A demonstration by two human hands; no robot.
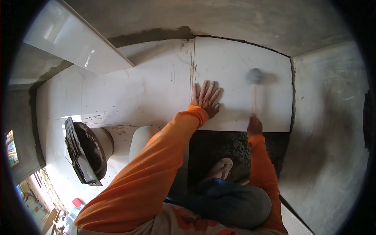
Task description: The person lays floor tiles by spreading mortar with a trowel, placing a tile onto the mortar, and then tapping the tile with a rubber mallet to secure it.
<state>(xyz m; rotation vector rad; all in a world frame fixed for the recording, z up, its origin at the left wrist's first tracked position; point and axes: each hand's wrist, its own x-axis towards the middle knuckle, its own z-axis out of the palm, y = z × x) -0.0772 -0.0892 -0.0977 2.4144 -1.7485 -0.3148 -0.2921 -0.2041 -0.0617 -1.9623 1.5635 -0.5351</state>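
My left hand [204,100] lies flat with spread fingers on a large white floor tile [235,55], close to its left joint. In my right hand [254,126] is the wooden handle of a mallet [255,76]. Its grey head, smeared by motion, is over the right part of the same tile; whether it touches the surface I cannot tell. Just below the tile's near edge lies a dark, unfinished patch of rough mortar or soil [239,143], where a sandalled foot [223,168] shows.
A mortar-crusted bucket [103,147] with a trowel-like flat tool [80,154] across it stands at left on laid tiles [145,90]. An upright white tile [78,39] leans at the upper left. Grey plastered walls [325,129] bound the far and right sides. Bottles [72,215] stand at lower left.
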